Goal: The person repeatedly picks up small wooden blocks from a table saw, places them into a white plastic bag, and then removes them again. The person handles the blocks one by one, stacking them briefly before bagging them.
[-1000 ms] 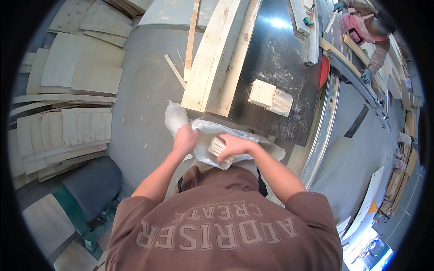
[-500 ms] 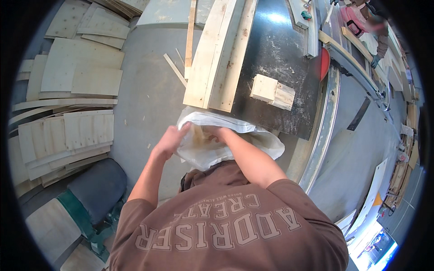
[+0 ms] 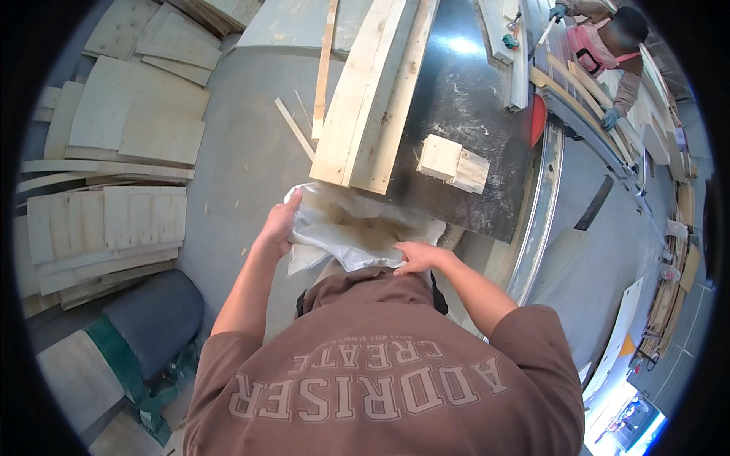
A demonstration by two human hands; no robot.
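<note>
A white plastic sack (image 3: 327,245) hangs open in front of my body, just off the near end of the black table. Its inside looks brown and dusty, but blur hides what it holds. My left hand (image 3: 281,222) grips the sack's left rim, with the thumb pointing up. On the near right part of the rim, my right hand (image 3: 416,257) pinches the plastic between thumb and fingers.
Long boards (image 3: 357,114) and two short wood blocks (image 3: 455,163) lie on the black table (image 3: 487,209). Plywood sheets (image 3: 152,106) are stacked at left, with a dark roll (image 3: 156,319) nearer. A co-worker (image 3: 601,49) handles strips at far right. Thin strips (image 3: 295,121) lie beyond the sack.
My right hand has come out of the sack and moved back to its near right rim. The left hand has shifted slightly left and up, still gripping. The co-worker has come further into view.
</note>
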